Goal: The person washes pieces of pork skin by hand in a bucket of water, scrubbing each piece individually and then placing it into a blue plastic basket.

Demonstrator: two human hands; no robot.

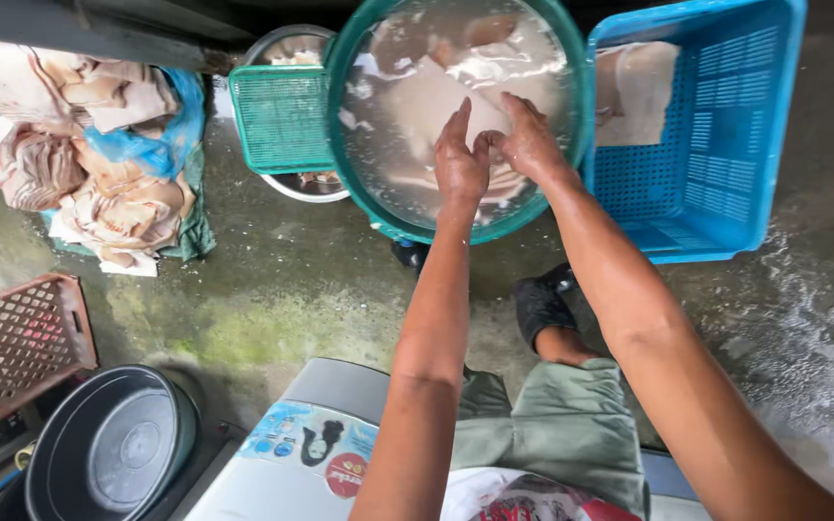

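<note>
Both hands (494,154) grip pale, soaked cloth (427,101) in green basin (342,58).

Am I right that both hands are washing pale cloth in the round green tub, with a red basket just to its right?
Not quite: the basket right of the tub is blue, not red, as the head view shows. The rest holds: the left hand and right hand are in the round green tub, on the pale cloth in the water.
</note>
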